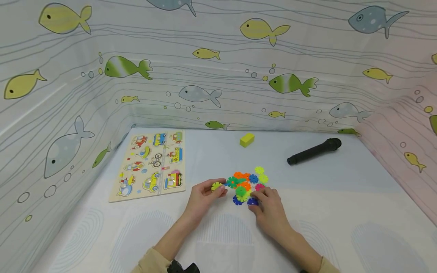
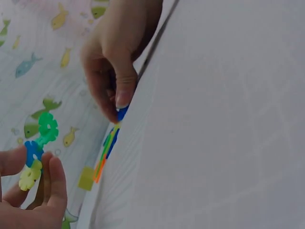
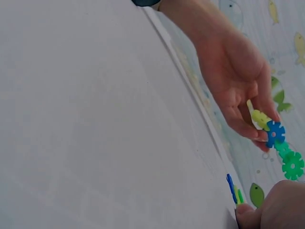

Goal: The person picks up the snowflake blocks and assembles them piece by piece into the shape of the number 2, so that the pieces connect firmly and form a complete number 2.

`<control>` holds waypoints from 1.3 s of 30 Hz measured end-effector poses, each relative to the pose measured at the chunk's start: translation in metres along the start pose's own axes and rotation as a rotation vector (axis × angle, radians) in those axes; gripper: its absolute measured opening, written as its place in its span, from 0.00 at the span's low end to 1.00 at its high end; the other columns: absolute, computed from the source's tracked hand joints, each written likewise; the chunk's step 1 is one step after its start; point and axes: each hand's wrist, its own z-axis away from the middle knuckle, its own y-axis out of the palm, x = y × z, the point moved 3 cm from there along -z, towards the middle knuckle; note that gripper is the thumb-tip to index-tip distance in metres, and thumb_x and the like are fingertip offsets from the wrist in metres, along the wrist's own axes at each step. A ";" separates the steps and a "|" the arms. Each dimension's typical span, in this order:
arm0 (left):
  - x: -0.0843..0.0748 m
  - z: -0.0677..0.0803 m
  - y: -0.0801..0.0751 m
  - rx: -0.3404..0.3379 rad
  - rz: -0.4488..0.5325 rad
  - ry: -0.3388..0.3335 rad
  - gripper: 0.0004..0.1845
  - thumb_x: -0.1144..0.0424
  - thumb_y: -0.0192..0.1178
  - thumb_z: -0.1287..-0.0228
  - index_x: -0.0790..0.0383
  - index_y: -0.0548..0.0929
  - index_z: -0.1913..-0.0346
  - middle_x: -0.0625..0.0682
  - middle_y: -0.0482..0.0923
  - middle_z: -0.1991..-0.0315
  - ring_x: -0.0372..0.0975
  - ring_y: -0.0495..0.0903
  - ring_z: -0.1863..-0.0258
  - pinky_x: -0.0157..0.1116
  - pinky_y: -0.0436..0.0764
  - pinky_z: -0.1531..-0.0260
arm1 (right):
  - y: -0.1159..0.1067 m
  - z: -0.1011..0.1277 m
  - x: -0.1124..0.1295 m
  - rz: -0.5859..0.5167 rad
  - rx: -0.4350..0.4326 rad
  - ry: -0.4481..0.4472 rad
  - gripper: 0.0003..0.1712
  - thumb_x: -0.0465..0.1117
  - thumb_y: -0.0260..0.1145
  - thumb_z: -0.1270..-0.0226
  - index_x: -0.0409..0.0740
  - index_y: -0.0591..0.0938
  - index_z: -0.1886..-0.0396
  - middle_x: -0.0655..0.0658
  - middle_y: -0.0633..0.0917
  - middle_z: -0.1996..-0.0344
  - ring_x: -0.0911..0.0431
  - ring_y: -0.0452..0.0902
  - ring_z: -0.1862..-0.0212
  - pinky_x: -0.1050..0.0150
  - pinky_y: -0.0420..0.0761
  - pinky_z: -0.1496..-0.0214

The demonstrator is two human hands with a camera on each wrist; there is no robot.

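Observation:
In the head view my left hand (image 1: pixel 199 197) holds a short chain of interlocking snowflake discs. The left wrist view shows its yellow disc (image 2: pixel 29 177), blue disc (image 2: pixel 33 151) and green discs (image 2: pixel 48 127), with thumb and fingers pinching the blue and yellow part. My right hand (image 1: pixel 273 212) is at the near right side of a loose pile of snowflake discs (image 1: pixel 241 191) in orange, green, yellow, pink and blue. Its thumb and fingers pinch a dark blue disc (image 1: pixel 252 201) at the pile's edge. Part of that disc is hidden by the fingertips.
A wooden picture puzzle board (image 1: pixel 150 163) with vehicle shapes lies to the left. Behind the pile sits a yellow block (image 1: pixel 247 140). A black microphone (image 1: pixel 314 151) lies at the back right. Fish-printed cloth walls (image 1: pixel 239 110) enclose the table at the back and sides.

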 end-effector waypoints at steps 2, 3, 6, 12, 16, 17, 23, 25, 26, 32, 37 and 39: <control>0.000 0.000 0.000 0.002 -0.007 0.003 0.19 0.63 0.61 0.29 0.65 0.80 0.39 0.62 0.83 0.46 0.55 0.84 0.48 0.31 0.82 0.48 | 0.000 0.000 0.000 -0.003 -0.012 0.004 0.18 0.35 0.80 0.48 0.43 0.87 0.56 0.50 0.77 0.64 0.55 0.68 0.56 0.59 0.77 0.55; 0.000 0.000 0.000 0.002 -0.010 0.003 0.19 0.63 0.61 0.29 0.66 0.80 0.39 0.62 0.83 0.46 0.55 0.84 0.49 0.31 0.82 0.48 | 0.000 0.000 0.000 -0.006 -0.018 0.007 0.17 0.35 0.80 0.49 0.43 0.86 0.58 0.50 0.76 0.64 0.55 0.68 0.56 0.60 0.77 0.55; 0.000 0.000 0.000 0.001 -0.012 0.000 0.19 0.63 0.61 0.29 0.67 0.79 0.39 0.64 0.82 0.46 0.53 0.85 0.50 0.31 0.82 0.48 | -0.001 0.000 0.001 -0.031 -0.028 0.014 0.17 0.34 0.80 0.50 0.45 0.84 0.60 0.51 0.76 0.64 0.56 0.69 0.56 0.60 0.78 0.55; -0.002 0.000 0.001 -0.011 0.026 -0.022 0.18 0.66 0.61 0.29 0.69 0.79 0.40 0.66 0.82 0.48 0.51 0.86 0.53 0.34 0.83 0.47 | -0.001 0.001 0.001 -0.130 -0.038 0.015 0.17 0.31 0.78 0.47 0.47 0.82 0.60 0.55 0.79 0.67 0.61 0.71 0.64 0.67 0.79 0.60; -0.001 0.000 0.001 -0.013 0.030 -0.033 0.18 0.67 0.61 0.30 0.68 0.80 0.40 0.66 0.82 0.48 0.50 0.86 0.53 0.35 0.82 0.47 | -0.002 0.001 -0.001 -0.224 -0.119 -0.047 0.16 0.29 0.76 0.45 0.45 0.83 0.58 0.55 0.81 0.70 0.62 0.71 0.69 0.71 0.78 0.67; -0.001 0.000 0.001 -0.012 0.030 -0.031 0.18 0.67 0.61 0.30 0.68 0.80 0.40 0.67 0.82 0.48 0.51 0.86 0.53 0.35 0.83 0.47 | -0.004 0.001 -0.001 -0.247 -0.145 -0.066 0.16 0.28 0.75 0.44 0.44 0.84 0.57 0.54 0.82 0.71 0.62 0.72 0.70 0.71 0.77 0.68; -0.001 0.000 0.001 -0.008 0.036 -0.024 0.18 0.67 0.61 0.30 0.69 0.79 0.40 0.68 0.82 0.49 0.51 0.86 0.54 0.35 0.83 0.47 | -0.012 0.002 0.003 -0.383 -0.227 -0.093 0.18 0.30 0.72 0.39 0.39 0.81 0.49 0.49 0.88 0.69 0.63 0.82 0.71 0.75 0.82 0.63; -0.001 -0.001 0.001 -0.005 0.038 -0.022 0.18 0.67 0.60 0.30 0.70 0.79 0.40 0.68 0.82 0.48 0.51 0.86 0.54 0.36 0.83 0.47 | -0.014 0.001 0.004 -0.416 -0.228 -0.080 0.17 0.30 0.71 0.37 0.40 0.80 0.49 0.48 0.89 0.69 0.62 0.83 0.71 0.74 0.83 0.61; -0.001 0.000 0.001 -0.003 0.038 -0.021 0.18 0.68 0.60 0.30 0.70 0.79 0.40 0.68 0.82 0.48 0.51 0.86 0.54 0.37 0.83 0.46 | -0.014 0.001 0.004 -0.424 -0.228 -0.071 0.17 0.30 0.70 0.37 0.41 0.79 0.49 0.49 0.89 0.69 0.61 0.83 0.71 0.73 0.84 0.61; -0.001 0.000 0.001 0.028 0.035 -0.006 0.20 0.67 0.60 0.29 0.72 0.77 0.38 0.69 0.80 0.46 0.51 0.86 0.54 0.38 0.83 0.46 | -0.015 0.002 0.002 -0.468 -0.241 -0.062 0.15 0.32 0.67 0.33 0.45 0.80 0.48 0.51 0.87 0.65 0.60 0.82 0.70 0.75 0.83 0.58; -0.001 0.000 0.002 0.056 0.028 0.017 0.20 0.68 0.59 0.29 0.73 0.76 0.38 0.67 0.80 0.46 0.49 0.86 0.54 0.37 0.83 0.47 | -0.016 0.001 0.001 -0.524 -0.265 -0.167 0.18 0.25 0.65 0.34 0.39 0.82 0.46 0.47 0.85 0.61 0.57 0.83 0.64 0.76 0.82 0.51; -0.001 0.000 0.002 0.064 0.027 0.022 0.20 0.68 0.59 0.29 0.74 0.76 0.38 0.68 0.80 0.45 0.49 0.86 0.55 0.37 0.83 0.47 | -0.017 0.000 0.001 -0.552 -0.267 -0.190 0.20 0.23 0.64 0.35 0.39 0.82 0.45 0.46 0.84 0.61 0.56 0.83 0.63 0.76 0.82 0.52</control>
